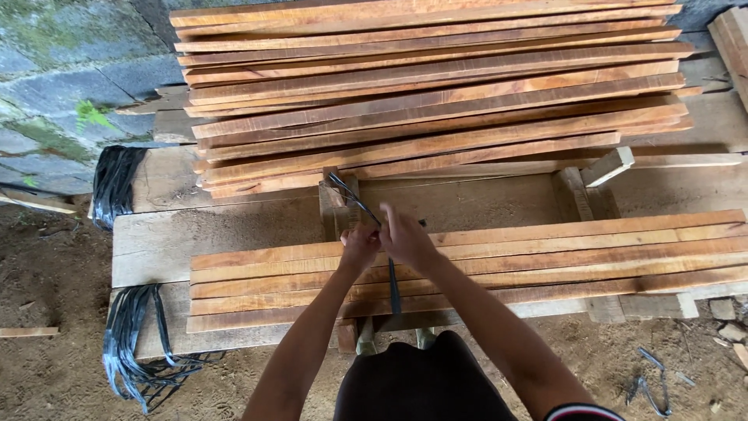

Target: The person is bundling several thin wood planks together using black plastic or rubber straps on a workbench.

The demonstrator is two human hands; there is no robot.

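Observation:
Both my hands meet over a low bundle of reddish wooden slats (545, 257) lying on a rough bench. My left hand (359, 246) and my right hand (405, 236) are closed on a dark plastic strap (351, 196) that is twisted and rises up and to the left from my fists. Another part of the strap (394, 292) runs down across the front of the slats toward me. The knot or crossing itself is hidden under my fingers.
A tall stack of the same slats (436, 93) fills the back of the bench (156, 245). Bunches of black strapping hang at the bench's left end (117, 183) and front left corner (136, 343). Dirt floor with strap scraps (650, 386) lies on the right; a stone wall (54, 86) stands at the left.

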